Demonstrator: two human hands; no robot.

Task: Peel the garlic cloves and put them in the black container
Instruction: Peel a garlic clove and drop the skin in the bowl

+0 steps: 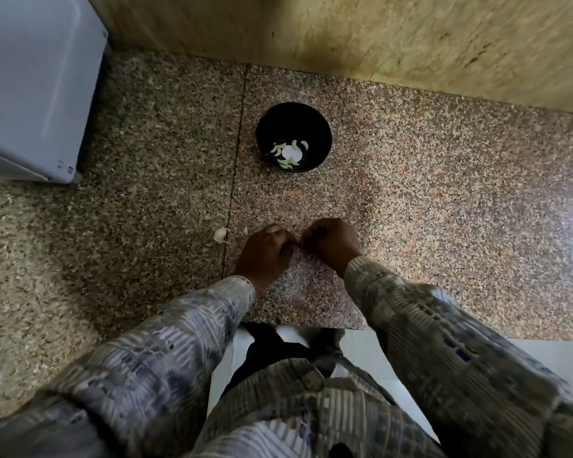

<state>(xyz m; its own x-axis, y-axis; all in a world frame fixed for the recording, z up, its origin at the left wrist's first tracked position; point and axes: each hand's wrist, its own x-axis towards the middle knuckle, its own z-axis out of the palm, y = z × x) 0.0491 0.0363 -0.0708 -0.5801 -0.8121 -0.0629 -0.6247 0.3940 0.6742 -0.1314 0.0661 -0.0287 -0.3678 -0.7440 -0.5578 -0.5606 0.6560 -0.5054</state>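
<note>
1. Peeling looks like the step now, done over the big speckled counter (411,209).
2. At twelve o'clock from the hands, well apart, sits the black container (293,123) with some white peeled cloves (284,164) inside.
3. The left hand (265,251) and right hand (333,242) meet in the middle, fingers curled in. Anything held between them is hidden, so I cannot tell.
4. A small pale bit (221,234), skin or clove, lies at nine o'clock, near the left hand.
5. Next, I think, the skin must be pulled off. Then the bare clove goes up to twelve o'clock.
</note>
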